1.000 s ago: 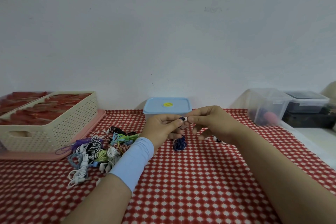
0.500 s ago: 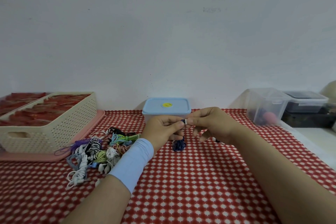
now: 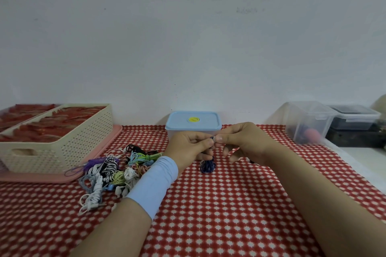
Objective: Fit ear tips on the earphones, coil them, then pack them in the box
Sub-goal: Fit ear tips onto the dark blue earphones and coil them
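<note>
Ear-tip fitting step: left hand [image 3: 189,145] pinches the dark-blue earphone [image 3: 207,165], right hand [image 3: 242,142] pinches the ear tip [image 3: 213,139] against it; next, seat it fully.

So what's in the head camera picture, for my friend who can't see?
Two hands, left hand and right hand, pinch a tiny earbud together above a red checked tablecloth, its dark blue cord dangling. A colourful earphone pile lies left.
</note>
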A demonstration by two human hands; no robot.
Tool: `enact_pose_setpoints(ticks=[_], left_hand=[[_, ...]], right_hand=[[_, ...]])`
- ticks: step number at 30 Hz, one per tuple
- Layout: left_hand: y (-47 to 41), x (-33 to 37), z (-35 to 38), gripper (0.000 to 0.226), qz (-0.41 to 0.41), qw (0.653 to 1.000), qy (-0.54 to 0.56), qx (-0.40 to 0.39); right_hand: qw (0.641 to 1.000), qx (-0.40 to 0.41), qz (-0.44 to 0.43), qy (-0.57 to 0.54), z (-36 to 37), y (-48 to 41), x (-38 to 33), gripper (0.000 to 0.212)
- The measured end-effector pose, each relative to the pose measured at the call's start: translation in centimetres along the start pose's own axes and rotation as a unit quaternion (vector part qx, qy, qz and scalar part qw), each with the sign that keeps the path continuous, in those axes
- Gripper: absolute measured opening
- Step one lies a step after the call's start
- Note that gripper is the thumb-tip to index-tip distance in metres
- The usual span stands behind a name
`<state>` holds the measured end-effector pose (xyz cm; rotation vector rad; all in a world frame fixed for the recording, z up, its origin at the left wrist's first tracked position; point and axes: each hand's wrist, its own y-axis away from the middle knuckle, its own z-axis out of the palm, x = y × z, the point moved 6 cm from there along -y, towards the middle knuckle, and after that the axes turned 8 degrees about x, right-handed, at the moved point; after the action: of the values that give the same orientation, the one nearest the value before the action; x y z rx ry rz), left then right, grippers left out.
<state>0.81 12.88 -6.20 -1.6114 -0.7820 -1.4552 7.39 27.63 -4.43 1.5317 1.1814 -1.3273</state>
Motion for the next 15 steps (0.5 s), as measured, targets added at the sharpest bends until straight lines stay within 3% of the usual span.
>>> enact_pose_setpoints(ticks=[7,15], left_hand=[[0.2,0.0,0.1,0.011,0.011,0.999,-0.047,0.016],[0.2,-0.1,0.1,0.01,-0.02,0.999,0.004,0.049]], right_hand=[[1.0,-0.002,0.019,0.004,0.1,-0.1,0.8,0.008],[0.999,0.018,-0.026,0.029,-0.4,0.1,-0.6,0.013]])
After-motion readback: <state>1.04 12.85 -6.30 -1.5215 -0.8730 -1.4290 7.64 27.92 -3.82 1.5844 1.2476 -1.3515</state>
